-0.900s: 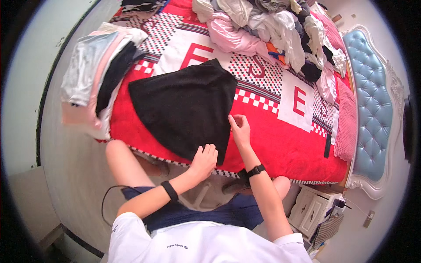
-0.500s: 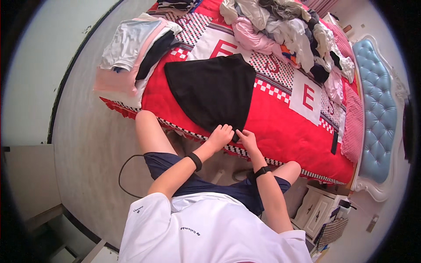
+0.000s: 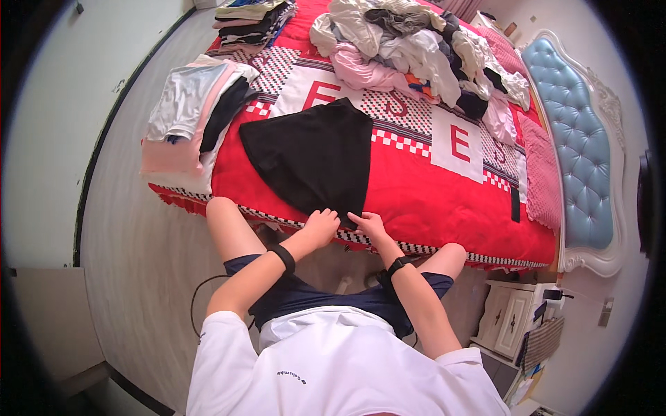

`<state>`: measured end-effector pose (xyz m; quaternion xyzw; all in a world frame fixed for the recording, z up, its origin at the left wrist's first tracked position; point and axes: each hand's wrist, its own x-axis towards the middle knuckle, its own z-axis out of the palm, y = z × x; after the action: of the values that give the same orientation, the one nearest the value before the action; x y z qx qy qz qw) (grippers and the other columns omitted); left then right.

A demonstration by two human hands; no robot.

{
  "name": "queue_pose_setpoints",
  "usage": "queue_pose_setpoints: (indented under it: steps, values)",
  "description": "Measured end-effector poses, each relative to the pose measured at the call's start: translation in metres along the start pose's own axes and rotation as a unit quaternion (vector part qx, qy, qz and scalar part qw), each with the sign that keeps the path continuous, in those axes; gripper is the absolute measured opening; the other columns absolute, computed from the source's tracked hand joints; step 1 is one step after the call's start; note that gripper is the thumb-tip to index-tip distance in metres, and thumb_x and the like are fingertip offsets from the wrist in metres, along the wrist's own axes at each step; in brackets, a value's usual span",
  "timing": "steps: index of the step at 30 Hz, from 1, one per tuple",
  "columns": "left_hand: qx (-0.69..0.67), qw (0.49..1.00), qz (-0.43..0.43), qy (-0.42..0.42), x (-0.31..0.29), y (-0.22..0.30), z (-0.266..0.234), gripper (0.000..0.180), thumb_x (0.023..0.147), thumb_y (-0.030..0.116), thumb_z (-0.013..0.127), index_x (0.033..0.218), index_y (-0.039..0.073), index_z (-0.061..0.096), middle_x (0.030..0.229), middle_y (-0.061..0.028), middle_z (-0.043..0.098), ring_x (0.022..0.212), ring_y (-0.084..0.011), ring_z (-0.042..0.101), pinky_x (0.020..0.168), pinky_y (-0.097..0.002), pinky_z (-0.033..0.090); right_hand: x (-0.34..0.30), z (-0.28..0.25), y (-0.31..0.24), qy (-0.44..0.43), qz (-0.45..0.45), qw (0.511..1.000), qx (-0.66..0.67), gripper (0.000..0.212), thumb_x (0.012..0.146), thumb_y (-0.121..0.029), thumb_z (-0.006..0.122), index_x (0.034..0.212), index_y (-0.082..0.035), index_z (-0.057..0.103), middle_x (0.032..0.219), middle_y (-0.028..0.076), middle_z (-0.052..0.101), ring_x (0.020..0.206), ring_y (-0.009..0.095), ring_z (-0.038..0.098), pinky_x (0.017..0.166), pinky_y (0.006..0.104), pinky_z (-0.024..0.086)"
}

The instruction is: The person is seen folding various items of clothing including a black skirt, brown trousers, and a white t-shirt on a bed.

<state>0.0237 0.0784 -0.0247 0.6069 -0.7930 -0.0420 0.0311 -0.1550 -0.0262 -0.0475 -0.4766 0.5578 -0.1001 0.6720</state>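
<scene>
**A:** Reading from the left, what lies on the bed?

**B:** At the left corner of the red bedspread point(image 3: 423, 201) sits a stack of folded clothes point(image 3: 187, 121), white, pink and black, squared off and kept apart from the rest. A second, smaller folded pile point(image 3: 251, 15) lies beyond it at the far edge. The separation suggests sorted work set out of the way.

**A:** And the dark item in the middle?

**B:** A black garment point(image 3: 316, 154), spread flat on the bedspread, narrowing towards its near end, which reaches the bed's front edge just before the seated person. Laid flat like this, its edges can be aligned.

**A:** How do the hands stand?

**B:** The left hand point(image 3: 322, 227) rests on the garment's near end, fingers curled down onto the cloth, pinning rather than lifting it. The right hand point(image 3: 370, 225), just beside it, lies at the garment's near right corner with fingers bent; whether they pinch the cloth or only press it, I cannot tell. Each wrist bears a black band.

**A:** Farther right?

**B:** A loose heap of unfolded laundry point(image 3: 423, 52) along the far side, then a blue tufted headboard point(image 3: 576, 152), with a white nightstand point(image 3: 510, 315) below it.
</scene>
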Motion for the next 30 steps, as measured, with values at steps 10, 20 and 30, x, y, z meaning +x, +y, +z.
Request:
queue_pose_setpoints:
  steps: [10, 20, 30]
  values:
    - [-0.126, 0.810, -0.552, 0.153, -0.053, -0.146, 0.014, 0.069, 0.082, 0.034, 0.078, 0.116, -0.016, 0.043, 0.121, -0.0359, 0.054, 0.109, -0.0465, 0.060, 0.094, -0.0491, 0.051, 0.007, 0.050, -0.008, 0.011, 0.015, 0.996, 0.092, 0.049, 0.088, -0.032, 0.078, 0.123, 0.000, 0.064, 0.123, 0.010, 0.065, 0.104, 0.022, 0.065, 0.086, 0.0405, 0.057]
    - [-0.760, 0.391, -0.500, 0.140, -0.038, -0.199, -0.011, 0.059, 0.084, 0.026, 0.082, 0.123, -0.007, 0.055, 0.121, -0.0187, 0.065, 0.111, -0.0330, 0.065, 0.098, -0.0460, 0.052, -0.024, 0.015, -0.013, -0.021, 0.058, 0.968, 0.244, 0.044, 0.094, -0.016, 0.069, 0.129, 0.005, 0.054, 0.130, 0.016, 0.059, 0.104, 0.033, 0.065, 0.092, 0.0458, 0.058]
    - [-0.673, 0.448, -0.559, 0.184, -0.043, -0.156, 0.008, 0.026, 0.093, 0.011, 0.069, 0.114, -0.001, 0.059, 0.113, -0.0162, 0.068, 0.098, -0.0309, 0.069, 0.085, -0.0524, 0.059, -0.033, -0.034, -0.010, -0.050, 0.147, 0.972, 0.175, 0.040, 0.091, -0.017, 0.073, 0.123, 0.001, 0.059, 0.123, 0.015, 0.063, 0.104, 0.035, 0.066, 0.093, 0.0458, 0.057]
